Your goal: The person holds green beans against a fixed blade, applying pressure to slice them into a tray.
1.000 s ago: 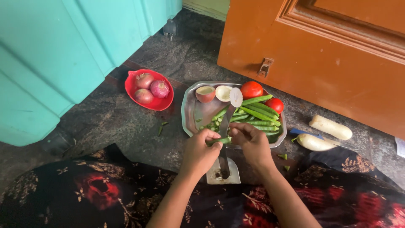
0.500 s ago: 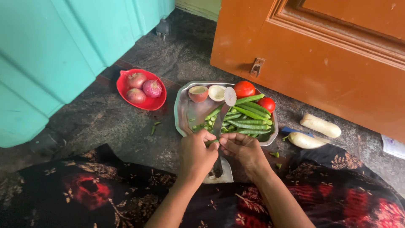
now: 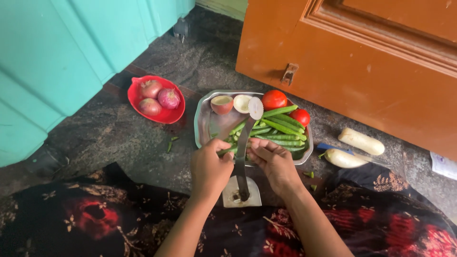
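Note:
An upright floor-mounted blade (image 3: 243, 143) rises from a small metal base (image 3: 241, 194) between my hands. My left hand (image 3: 210, 167) and my right hand (image 3: 273, 162) together hold a green bean (image 3: 227, 150) against the blade's edge. Just behind stands a steel tray (image 3: 203, 124) with several green beans (image 3: 281, 127), two red tomatoes (image 3: 274, 100), and two halves of a cut onion (image 3: 222, 104).
A red bowl (image 3: 165, 116) with three red onions sits on the stone floor to the left. Two pale peeled vegetables (image 3: 360, 141) and a blue-handled knife (image 3: 327, 147) lie at right. An orange door (image 3: 371, 66) and a teal wall (image 3: 62, 52) stand behind. Dark patterned cloth covers my lap.
The view has shifted slightly and my hands have drawn a little closer to me at the blade, still holding a bean across it.

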